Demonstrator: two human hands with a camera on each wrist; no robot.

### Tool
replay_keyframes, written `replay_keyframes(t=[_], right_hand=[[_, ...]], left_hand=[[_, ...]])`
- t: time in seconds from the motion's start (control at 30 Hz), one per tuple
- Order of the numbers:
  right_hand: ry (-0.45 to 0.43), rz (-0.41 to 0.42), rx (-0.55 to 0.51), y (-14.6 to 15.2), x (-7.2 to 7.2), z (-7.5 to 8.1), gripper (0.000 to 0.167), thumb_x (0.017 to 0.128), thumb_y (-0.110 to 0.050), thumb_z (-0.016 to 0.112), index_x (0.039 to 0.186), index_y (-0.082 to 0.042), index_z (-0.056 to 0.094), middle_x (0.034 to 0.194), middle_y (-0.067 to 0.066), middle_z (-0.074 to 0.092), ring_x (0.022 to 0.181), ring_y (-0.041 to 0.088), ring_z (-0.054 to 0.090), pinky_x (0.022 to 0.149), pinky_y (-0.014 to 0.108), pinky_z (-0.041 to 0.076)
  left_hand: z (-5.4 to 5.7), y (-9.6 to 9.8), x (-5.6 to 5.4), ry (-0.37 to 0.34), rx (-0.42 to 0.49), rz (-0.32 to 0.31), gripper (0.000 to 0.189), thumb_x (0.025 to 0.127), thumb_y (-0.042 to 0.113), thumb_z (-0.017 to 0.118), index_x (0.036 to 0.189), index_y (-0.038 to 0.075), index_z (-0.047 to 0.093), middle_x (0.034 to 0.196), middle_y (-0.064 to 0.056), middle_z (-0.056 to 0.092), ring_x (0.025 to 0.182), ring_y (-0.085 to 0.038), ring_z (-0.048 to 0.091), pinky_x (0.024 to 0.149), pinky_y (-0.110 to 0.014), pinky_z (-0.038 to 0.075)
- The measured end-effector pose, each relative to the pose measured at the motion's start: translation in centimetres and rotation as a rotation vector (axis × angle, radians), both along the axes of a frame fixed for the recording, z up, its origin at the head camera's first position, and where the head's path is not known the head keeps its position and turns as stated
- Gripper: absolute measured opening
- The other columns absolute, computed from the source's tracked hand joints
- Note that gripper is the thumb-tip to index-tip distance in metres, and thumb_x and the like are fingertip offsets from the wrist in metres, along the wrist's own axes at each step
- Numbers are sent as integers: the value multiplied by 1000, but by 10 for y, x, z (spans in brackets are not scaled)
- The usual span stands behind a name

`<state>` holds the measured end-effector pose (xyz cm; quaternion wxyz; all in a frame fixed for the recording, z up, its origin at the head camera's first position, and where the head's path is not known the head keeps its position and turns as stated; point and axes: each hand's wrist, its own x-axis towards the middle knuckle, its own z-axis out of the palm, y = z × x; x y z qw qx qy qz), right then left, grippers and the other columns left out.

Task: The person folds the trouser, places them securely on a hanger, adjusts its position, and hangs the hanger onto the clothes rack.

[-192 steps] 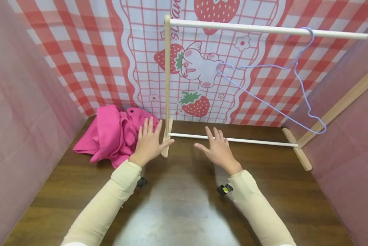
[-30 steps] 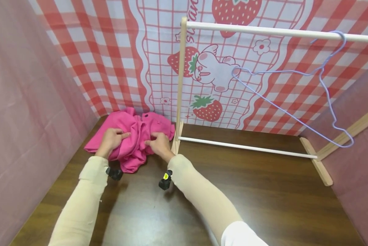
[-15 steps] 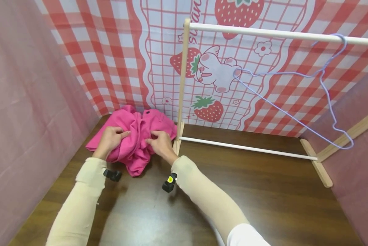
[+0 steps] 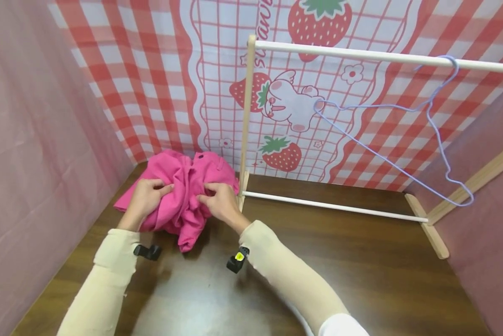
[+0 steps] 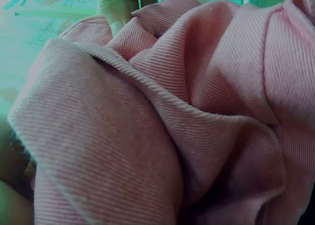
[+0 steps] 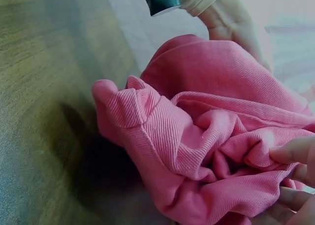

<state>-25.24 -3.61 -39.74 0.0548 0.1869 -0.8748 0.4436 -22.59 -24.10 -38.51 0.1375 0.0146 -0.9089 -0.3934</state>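
A crumpled pink garment [image 4: 180, 186] of ribbed cloth, with a dark button near its top, bunches at the table's back left. My left hand [image 4: 146, 198] grips its left part, thumb on top of the cloth. On the right part, my right hand [image 4: 222, 200] pinches a fold between thumb and fingers. Folds of the garment [image 5: 162, 112] fill most of the left wrist view and hide much of the left hand. In the right wrist view, one end of the garment [image 6: 128, 107] hangs over a dark shadow on the table.
A wooden rack with a white top rail [image 4: 344, 51] stands right of the garment, its left post [image 4: 247, 112] close to my right hand. A lilac wire hanger [image 4: 394, 107] hangs from the rail. Checked strawberry cloth [image 4: 146, 79] covers the back, above the brown table [image 4: 339, 261].
Earlier both hands were spread over the table, beside the garment; now both hold it. Over the last second the garment's lower end has come a little towards me.
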Motion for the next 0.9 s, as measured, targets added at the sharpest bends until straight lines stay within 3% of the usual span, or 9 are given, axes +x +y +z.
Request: replay_keyframes(t=[0.33, 0.6, 0.9], right_hand=[[41, 34, -19, 12, 24, 19, 36, 80, -20, 79, 114, -8, 72, 116, 7, 72, 113, 21, 66, 94, 31, 53], [121, 68, -39, 34, 33, 29, 35, 78, -16, 79, 110, -3, 73, 110, 12, 73, 108, 24, 68, 93, 34, 53], [149, 56, -82, 60, 48, 27, 31, 77, -11, 80, 106, -1, 74, 105, 14, 74, 102, 24, 70, 89, 36, 55]], left_hand=[[14, 11, 25, 22, 61, 34, 20, 90, 15, 67, 82, -2, 73, 66, -5, 63, 69, -19, 49, 61, -24, 40], [22, 28, 33, 50, 52, -4, 19, 89, 14, 68, 78, -1, 72, 62, -5, 61, 66, -18, 48, 59, -24, 40], [22, 52, 36, 66, 82, -69, 18, 87, 12, 70, 74, 1, 72, 61, -5, 61, 61, -14, 47, 57, -23, 40]])
